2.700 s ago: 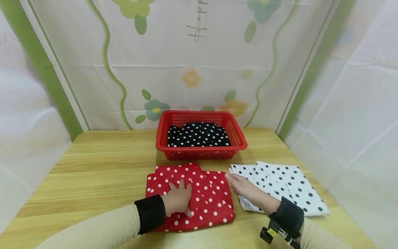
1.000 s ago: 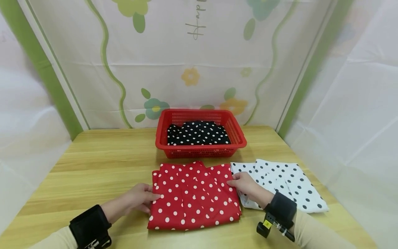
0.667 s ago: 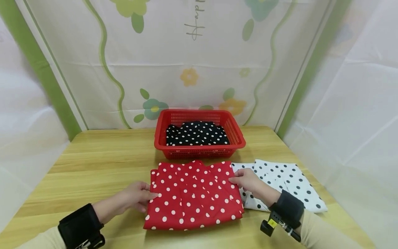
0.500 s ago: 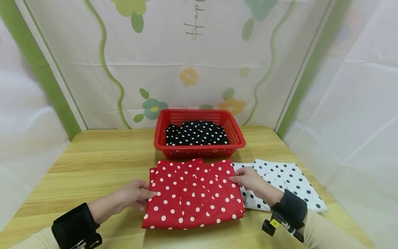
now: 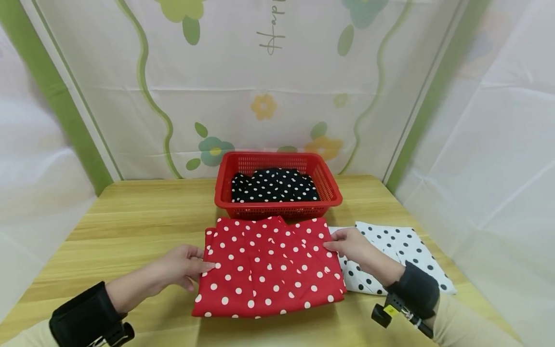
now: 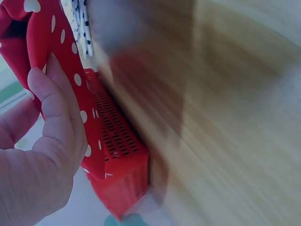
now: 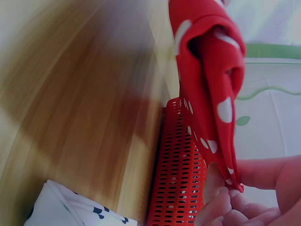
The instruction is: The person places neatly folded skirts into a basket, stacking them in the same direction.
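A folded red garment with white dots (image 5: 269,270) is held flat in the air, a little above the table, at the middle front of the head view. My left hand (image 5: 182,267) pinches its left edge, thumb on top and fingers beneath. At the right edge my right hand (image 5: 353,246) pinches it in the same way. Both wrist views show the folded layers (image 6: 66,84) between thumb and fingers, with bare wood below. Just behind the garment stands a red plastic basket (image 5: 282,208), with a folded black dotted garment (image 5: 275,187) inside it.
A folded white garment with black dots (image 5: 403,250) lies on the right of the wooden table (image 5: 143,217), partly behind my right hand. A white flowered curtain (image 5: 208,72) hangs behind the table and at both sides.
My left hand was spread on the red garment; it has since moved to the left edge. My hands now grip both edges, and the garment has risen off the table.
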Demonstrator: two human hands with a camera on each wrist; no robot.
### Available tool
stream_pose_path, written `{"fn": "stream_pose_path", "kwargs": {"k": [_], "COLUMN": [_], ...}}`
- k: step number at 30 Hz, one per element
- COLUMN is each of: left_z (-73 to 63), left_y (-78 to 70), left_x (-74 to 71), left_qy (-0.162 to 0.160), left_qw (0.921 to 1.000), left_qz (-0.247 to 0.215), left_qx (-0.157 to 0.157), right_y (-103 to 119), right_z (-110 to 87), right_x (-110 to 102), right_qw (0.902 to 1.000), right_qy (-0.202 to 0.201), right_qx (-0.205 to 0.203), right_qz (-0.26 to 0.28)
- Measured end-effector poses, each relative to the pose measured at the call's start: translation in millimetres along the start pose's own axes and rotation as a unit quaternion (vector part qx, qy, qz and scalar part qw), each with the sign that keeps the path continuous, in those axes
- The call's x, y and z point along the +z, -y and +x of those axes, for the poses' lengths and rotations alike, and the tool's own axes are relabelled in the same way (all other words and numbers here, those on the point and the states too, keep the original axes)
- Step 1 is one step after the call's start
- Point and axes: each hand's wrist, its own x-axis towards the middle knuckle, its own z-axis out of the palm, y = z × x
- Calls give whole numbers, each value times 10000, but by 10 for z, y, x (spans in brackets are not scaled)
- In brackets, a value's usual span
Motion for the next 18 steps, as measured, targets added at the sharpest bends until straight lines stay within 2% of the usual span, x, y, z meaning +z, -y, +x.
{"fn": "stream_pose_path", "kwargs": {"k": [5,18], "left_z": [-52,-137], "left_y": [-65,-205], "left_x": [-35,-105], "left_qy": [139,302], "left_qw": [9998,9990], "left_qz": [-37,-92], "left_qx": [130,324], "right_y": [41,158], "right_z": [-36,-112], "right_x": [-53,-180], "right_qw": [9998,9996], "right_qy": [-3,81], "right_qx": [-164,-288], "right_qz": [-72,-8]}}
